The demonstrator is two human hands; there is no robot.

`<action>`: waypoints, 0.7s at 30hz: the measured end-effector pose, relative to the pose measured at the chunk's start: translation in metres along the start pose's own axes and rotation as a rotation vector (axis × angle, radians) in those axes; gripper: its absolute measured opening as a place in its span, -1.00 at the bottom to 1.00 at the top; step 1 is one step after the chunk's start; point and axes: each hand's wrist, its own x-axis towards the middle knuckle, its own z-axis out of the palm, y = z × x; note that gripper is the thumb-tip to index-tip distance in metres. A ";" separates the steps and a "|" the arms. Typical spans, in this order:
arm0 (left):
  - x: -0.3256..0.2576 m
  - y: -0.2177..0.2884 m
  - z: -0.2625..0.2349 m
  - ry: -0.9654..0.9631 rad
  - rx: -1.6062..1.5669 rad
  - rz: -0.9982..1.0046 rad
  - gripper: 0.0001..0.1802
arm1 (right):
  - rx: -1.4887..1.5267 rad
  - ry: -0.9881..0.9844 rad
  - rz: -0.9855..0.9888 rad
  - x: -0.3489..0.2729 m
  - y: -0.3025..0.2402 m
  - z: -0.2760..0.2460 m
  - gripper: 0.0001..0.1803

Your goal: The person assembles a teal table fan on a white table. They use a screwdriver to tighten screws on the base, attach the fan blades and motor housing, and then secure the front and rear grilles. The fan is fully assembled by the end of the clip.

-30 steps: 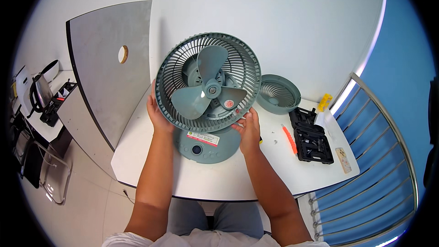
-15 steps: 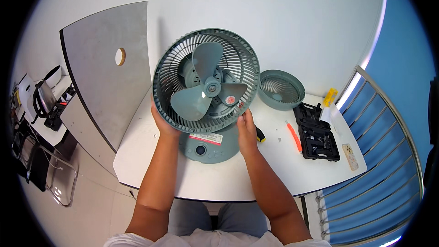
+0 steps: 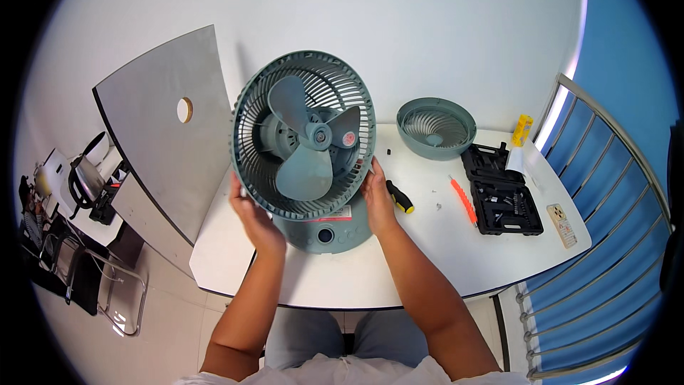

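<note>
A grey-green electric fan [image 3: 306, 171] stands on the white table with its front open, so the three-bladed propeller [image 3: 319, 137] and slotted rear cage show. One blade carries a small round sticker. My left hand [image 3: 262, 227] supports the cage's lower left side, its fingertips partly behind the rim. At the lower right, my right hand [image 3: 377, 198] grips the fan, fingers curled against the housing. Below the cage is the round base [image 3: 349, 237] with a dark knob and buttons. Just right of my right hand lies a black-and-yellow screwdriver [image 3: 400, 197].
A round grey-green front grille [image 3: 436, 128] rests at the back right. Beside it are an open black tool case [image 3: 507, 207], an orange-handled tool [image 3: 463, 199], a beige remote [image 3: 561, 225] and tiny loose screws [image 3: 438, 206]. A grey panel [image 3: 167, 128] rises left; a metal railing [image 3: 613, 128] runs right.
The fan's cage has turned and shifted to the left, and its blades sit at a different angle. Both hands have followed it. The view has shifted slightly too.
</note>
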 end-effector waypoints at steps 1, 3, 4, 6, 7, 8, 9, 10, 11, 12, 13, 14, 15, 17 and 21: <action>0.011 0.013 0.009 0.048 0.028 0.025 -0.24 | -0.005 -0.006 -0.012 -0.001 0.002 -0.006 -0.03; 0.048 0.049 0.030 0.009 0.239 0.137 -0.25 | -0.009 0.008 -0.045 -0.003 0.004 -0.010 -0.07; 0.070 0.073 0.038 -0.105 0.349 0.154 -0.27 | -0.015 0.029 -0.064 -0.003 0.004 -0.009 -0.09; 0.097 0.087 0.051 -0.239 0.418 0.093 -0.29 | -0.025 0.064 -0.086 -0.005 0.004 -0.009 -0.11; 0.107 0.093 0.055 -0.257 0.400 0.025 -0.30 | -0.006 0.069 -0.084 -0.006 0.004 -0.005 -0.12; 0.115 0.098 0.058 -0.274 0.379 -0.044 -0.30 | 0.012 0.075 -0.081 -0.007 0.003 -0.001 -0.12; 0.121 0.099 0.061 -0.297 0.351 -0.113 -0.30 | 0.009 0.084 -0.080 -0.008 0.001 0.000 -0.13; 0.123 0.100 0.062 -0.320 0.321 -0.182 -0.31 | 0.000 0.074 -0.087 -0.008 0.000 0.000 -0.13; 0.121 0.098 0.062 -0.455 0.479 -0.047 -0.36 | -0.009 0.064 -0.094 -0.008 0.001 0.000 -0.13; 0.112 0.101 0.068 -0.458 0.543 0.045 -0.40 | -0.017 0.061 -0.101 -0.009 0.001 -0.001 -0.13; 0.110 0.099 0.067 -0.456 0.514 0.037 -0.42 | -0.031 0.063 -0.100 -0.008 0.001 -0.002 -0.13; 0.110 0.096 0.065 -0.454 0.485 0.029 -0.44 | -0.042 0.052 -0.101 -0.008 0.002 0.000 -0.13; 0.107 0.096 0.066 -0.437 0.481 0.028 -0.45 | -0.061 0.043 -0.099 -0.009 -0.003 0.001 -0.13; 0.101 0.099 0.067 -0.404 0.472 0.024 -0.47 | -0.088 0.022 -0.087 -0.011 -0.002 0.002 -0.12; 0.091 0.097 0.066 -0.325 0.448 0.012 -0.49 | -0.137 0.029 -0.076 -0.013 -0.006 0.004 -0.09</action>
